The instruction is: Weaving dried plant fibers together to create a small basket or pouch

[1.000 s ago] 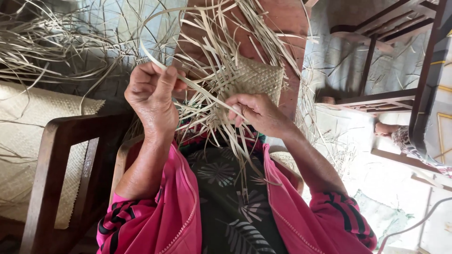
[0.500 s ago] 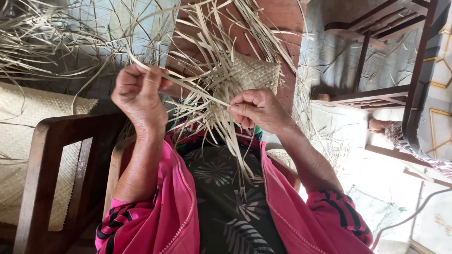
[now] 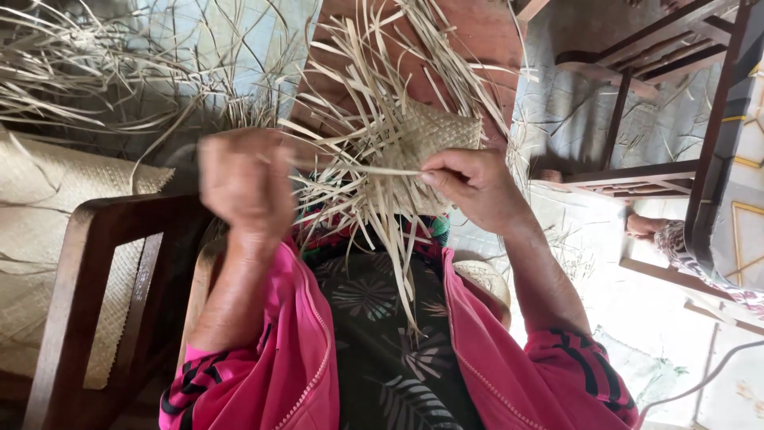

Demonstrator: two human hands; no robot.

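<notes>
I look down at two bare hands working on a small, pale, half-woven mat of dry flat straw strips point(image 3: 434, 139). The mat sits up in front of the chest, between the two hands, with many loose strip ends sticking out all round it like a spiky sun.

My right hand point(image 3: 477, 187) is on the right side of the mat. Its thumb and first finger are pinched together on one long thin straw strip point(image 3: 358, 169). The other fingers curl under the woven part, I think to hold the mat steady.

My left hand point(image 3: 243, 179) is on the left, a little away from the mat. It is blurry. The fingers look closed in a loose fist at the other end of that same strip, but I cannot tell for sure how they grip it. The strip runs straight between the two hands, so it looks pulled tight.

The pink sleeves with black stripes point(image 3: 294, 358) hang below. A dark wooden chair arm point(image 3: 103, 239) stands at the left, with a big pale woven mat point(image 3: 48, 207) behind it. More loose dry straw point(image 3: 79, 72) lies at the top left. A dark wooden bench frame point(image 3: 652, 103) stands at the right.
</notes>
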